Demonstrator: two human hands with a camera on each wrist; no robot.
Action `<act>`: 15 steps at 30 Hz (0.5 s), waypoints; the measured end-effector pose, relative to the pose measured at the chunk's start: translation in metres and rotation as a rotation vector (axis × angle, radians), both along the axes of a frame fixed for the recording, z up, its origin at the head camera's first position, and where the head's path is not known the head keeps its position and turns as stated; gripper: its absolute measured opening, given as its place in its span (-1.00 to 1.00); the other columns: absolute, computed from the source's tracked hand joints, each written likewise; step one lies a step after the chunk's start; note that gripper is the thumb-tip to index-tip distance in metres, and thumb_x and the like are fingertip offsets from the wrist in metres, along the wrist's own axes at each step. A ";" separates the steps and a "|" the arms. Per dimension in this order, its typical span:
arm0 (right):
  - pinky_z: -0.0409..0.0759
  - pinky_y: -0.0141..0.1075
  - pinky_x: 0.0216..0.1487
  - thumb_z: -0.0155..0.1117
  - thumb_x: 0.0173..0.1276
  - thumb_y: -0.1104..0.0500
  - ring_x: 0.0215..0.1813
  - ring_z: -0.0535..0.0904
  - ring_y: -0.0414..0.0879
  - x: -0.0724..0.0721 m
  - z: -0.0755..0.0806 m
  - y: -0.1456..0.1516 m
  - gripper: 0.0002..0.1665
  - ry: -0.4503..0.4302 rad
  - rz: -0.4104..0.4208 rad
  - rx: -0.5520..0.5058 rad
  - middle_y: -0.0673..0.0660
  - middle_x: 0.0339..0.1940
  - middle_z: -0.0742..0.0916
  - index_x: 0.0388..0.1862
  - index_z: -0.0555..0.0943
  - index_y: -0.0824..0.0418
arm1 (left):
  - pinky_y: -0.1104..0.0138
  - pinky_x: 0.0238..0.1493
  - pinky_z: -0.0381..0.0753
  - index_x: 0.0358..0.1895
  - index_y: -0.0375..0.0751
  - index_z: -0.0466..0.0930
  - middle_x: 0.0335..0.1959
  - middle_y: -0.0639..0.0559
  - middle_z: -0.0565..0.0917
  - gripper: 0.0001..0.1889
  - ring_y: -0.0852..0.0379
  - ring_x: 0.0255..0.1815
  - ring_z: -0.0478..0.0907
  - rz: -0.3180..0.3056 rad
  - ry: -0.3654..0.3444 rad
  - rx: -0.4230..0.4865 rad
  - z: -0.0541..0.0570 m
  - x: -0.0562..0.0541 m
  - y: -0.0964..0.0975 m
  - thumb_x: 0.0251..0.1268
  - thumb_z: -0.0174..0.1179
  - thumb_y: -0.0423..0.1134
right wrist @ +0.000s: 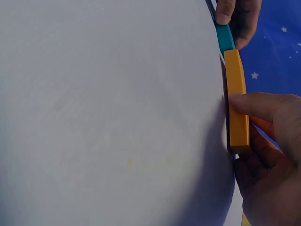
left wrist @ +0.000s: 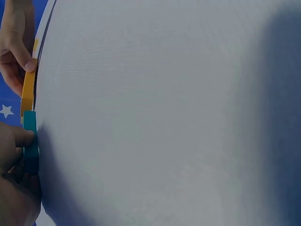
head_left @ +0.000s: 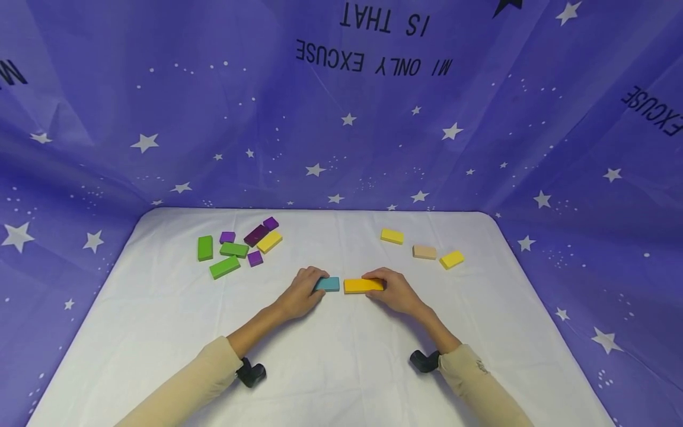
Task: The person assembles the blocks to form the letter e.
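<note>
Near the middle of the table, my left hand (head_left: 303,293) grips a teal block (head_left: 331,284) by its left part, thumb on the near side and fingers on the far side. My right hand (head_left: 396,290) holds an orange block (head_left: 356,286) at its right end in the same way. The two blocks lie end to end in a line, with a narrow gap between them in the head view. In the left wrist view the teal block (left wrist: 30,141) shows thumb and fingers on it. The right wrist view shows the thumb against the orange block (right wrist: 237,117).
At the back left lie several blocks: green ones (head_left: 224,267), small purple ones (head_left: 255,258), a dark purple one (head_left: 257,235) and a yellow one (head_left: 269,241). Two yellow blocks (head_left: 392,236) and a beige block (head_left: 424,252) are at the back right. A white cloth (head_left: 341,367) covers the table.
</note>
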State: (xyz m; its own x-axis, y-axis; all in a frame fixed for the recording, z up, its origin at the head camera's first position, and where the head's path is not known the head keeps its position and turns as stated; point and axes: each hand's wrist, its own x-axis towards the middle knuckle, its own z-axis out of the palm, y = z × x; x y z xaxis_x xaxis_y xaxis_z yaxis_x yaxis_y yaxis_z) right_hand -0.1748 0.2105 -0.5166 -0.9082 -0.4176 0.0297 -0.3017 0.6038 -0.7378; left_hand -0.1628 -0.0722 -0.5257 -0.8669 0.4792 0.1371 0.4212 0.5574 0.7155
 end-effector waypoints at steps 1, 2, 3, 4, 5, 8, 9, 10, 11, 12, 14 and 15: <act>0.50 -0.07 0.22 0.50 0.20 0.33 0.09 0.59 -0.01 0.000 0.000 -0.002 -0.56 0.000 -0.001 0.000 0.10 0.03 0.71 0.09 0.69 0.23 | 0.05 0.12 0.43 0.18 -0.40 0.49 0.10 -0.19 0.53 -0.66 -0.12 0.08 0.38 0.002 -0.002 -0.004 0.000 0.000 0.000 0.38 0.19 -0.43; 0.51 -0.07 0.21 0.50 0.20 0.33 0.08 0.59 -0.01 0.000 0.000 -0.003 -0.56 0.003 0.000 0.003 0.10 0.03 0.71 0.09 0.69 0.23 | 0.05 0.11 0.43 0.17 -0.39 0.49 0.10 -0.19 0.53 -0.66 -0.12 0.07 0.38 0.003 -0.005 -0.003 0.001 0.001 0.000 0.37 0.19 -0.44; 0.51 -0.07 0.20 0.50 0.20 0.33 0.07 0.59 -0.01 -0.001 0.000 -0.005 -0.56 0.007 0.000 0.006 0.10 0.03 0.71 0.09 0.69 0.23 | 0.05 0.11 0.43 0.17 -0.39 0.50 0.10 -0.18 0.53 -0.66 -0.12 0.07 0.38 0.005 -0.005 -0.002 0.001 0.001 0.000 0.37 0.19 -0.44; 0.52 -0.07 0.19 0.50 0.20 0.33 0.06 0.59 -0.01 -0.001 0.000 -0.006 -0.56 0.014 0.001 0.007 0.10 0.02 0.71 0.09 0.69 0.23 | 0.05 0.10 0.43 0.17 -0.39 0.50 0.09 -0.18 0.53 -0.66 -0.12 0.06 0.38 0.005 -0.003 -0.003 0.001 0.001 0.000 0.36 0.19 -0.44; 0.53 -0.06 0.18 0.50 0.19 0.34 0.04 0.60 -0.01 -0.001 0.000 -0.007 -0.56 0.020 0.001 0.009 0.10 0.02 0.71 0.09 0.69 0.23 | 0.05 0.10 0.43 0.17 -0.39 0.49 0.09 -0.18 0.53 -0.66 -0.12 0.06 0.38 0.003 -0.003 -0.003 0.002 0.001 0.000 0.37 0.19 -0.44; 0.54 -0.07 0.17 0.50 0.19 0.33 0.03 0.60 -0.02 -0.002 0.000 -0.009 -0.56 0.032 0.002 0.019 0.10 0.01 0.71 0.08 0.69 0.23 | 0.06 0.08 0.42 0.17 -0.40 0.49 0.08 -0.19 0.53 -0.66 -0.12 0.05 0.38 -0.002 0.004 0.002 0.002 0.001 0.000 0.36 0.19 -0.45; 0.54 -0.07 0.16 0.50 0.19 0.33 0.03 0.60 -0.02 -0.002 0.000 -0.010 -0.56 0.033 0.003 0.020 0.10 0.01 0.71 0.08 0.69 0.23 | 0.06 0.08 0.42 0.17 -0.40 0.49 0.08 -0.19 0.53 -0.66 -0.11 0.04 0.38 -0.003 0.007 -0.001 0.001 0.001 0.000 0.36 0.19 -0.45; 0.54 -0.08 0.16 0.50 0.19 0.33 0.03 0.60 -0.02 -0.002 0.000 -0.011 -0.57 0.034 0.004 0.020 0.10 0.01 0.71 0.08 0.69 0.24 | 0.06 0.07 0.42 0.17 -0.39 0.49 0.08 -0.19 0.53 -0.66 -0.11 0.04 0.38 -0.003 0.008 -0.001 0.001 0.001 0.000 0.36 0.19 -0.45; 0.54 -0.08 0.16 0.50 0.20 0.33 0.03 0.60 -0.02 -0.002 -0.001 -0.011 -0.57 0.032 0.004 0.023 0.10 0.01 0.71 0.08 0.69 0.24 | 0.07 0.07 0.42 0.17 -0.39 0.50 0.08 -0.18 0.53 -0.66 -0.11 0.04 0.38 -0.003 0.008 0.000 0.001 0.001 0.000 0.35 0.19 -0.46; 0.55 -0.09 0.16 0.50 0.20 0.33 0.02 0.60 -0.02 -0.002 -0.001 -0.012 -0.57 0.031 0.004 0.023 0.10 0.00 0.71 0.08 0.69 0.24 | 0.07 0.07 0.43 0.16 -0.39 0.50 0.08 -0.18 0.53 -0.66 -0.11 0.04 0.38 -0.002 0.010 -0.001 0.001 0.001 0.000 0.35 0.19 -0.46; 0.55 -0.09 0.14 0.50 0.20 0.33 0.01 0.60 -0.03 -0.002 -0.001 -0.012 -0.57 0.034 0.005 0.020 0.10 -0.01 0.72 0.07 0.70 0.24 | 0.07 0.07 0.43 0.16 -0.38 0.50 0.08 -0.18 0.53 -0.67 -0.10 0.04 0.38 -0.001 0.006 -0.002 0.000 0.001 0.000 0.36 0.18 -0.46; 0.56 -0.10 0.14 0.50 0.20 0.33 0.00 0.60 -0.03 -0.002 -0.001 -0.012 -0.58 0.034 0.006 0.021 0.10 -0.01 0.72 0.07 0.70 0.24 | 0.08 0.07 0.43 0.17 -0.38 0.50 0.09 -0.18 0.53 -0.67 -0.10 0.04 0.37 -0.001 0.004 -0.002 0.000 0.001 0.001 0.36 0.19 -0.45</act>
State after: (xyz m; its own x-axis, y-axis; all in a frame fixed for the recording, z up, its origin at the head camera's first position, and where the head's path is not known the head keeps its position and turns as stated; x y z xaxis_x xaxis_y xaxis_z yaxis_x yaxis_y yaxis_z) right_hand -0.1767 0.1983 -0.5174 -0.9044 -0.4235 0.0515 -0.3297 0.6172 -0.7144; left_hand -0.1618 -0.0716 -0.5255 -0.8659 0.4805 0.1392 0.4245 0.5586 0.7126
